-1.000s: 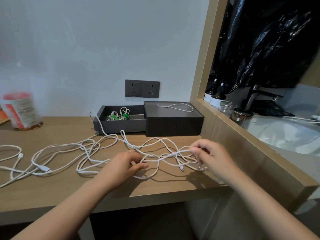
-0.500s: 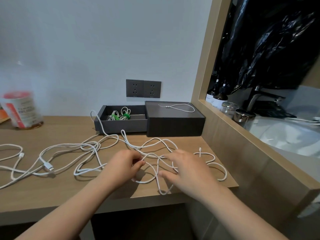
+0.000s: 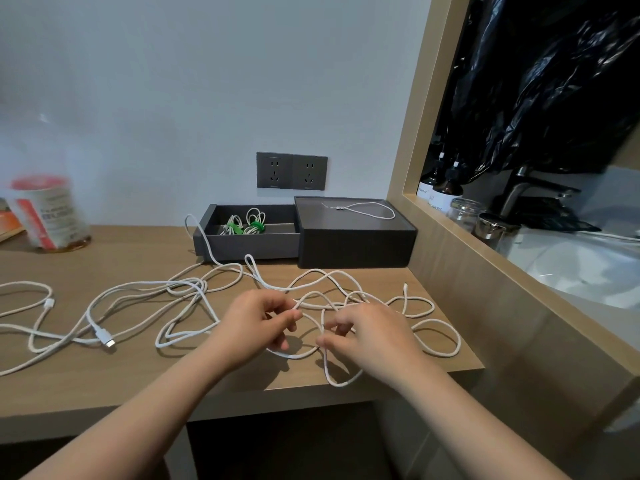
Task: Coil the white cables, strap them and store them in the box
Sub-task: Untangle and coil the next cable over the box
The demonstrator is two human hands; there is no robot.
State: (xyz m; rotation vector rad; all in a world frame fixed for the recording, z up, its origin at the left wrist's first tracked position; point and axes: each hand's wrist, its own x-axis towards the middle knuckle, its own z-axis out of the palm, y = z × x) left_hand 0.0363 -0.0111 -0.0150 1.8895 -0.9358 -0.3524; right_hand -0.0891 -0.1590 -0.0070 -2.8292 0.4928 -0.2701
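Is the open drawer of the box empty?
No, the drawer holds a few coiled cables bound with green straps.

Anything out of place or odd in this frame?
A short white cord lies on top of the box, not in its open drawer with the strapped coils. One white cable loops out to the desk's front edge.

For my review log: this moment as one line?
stage: coiling | left hand: pinches white cable | right hand: pinches white cable | box: open, strapped coils inside
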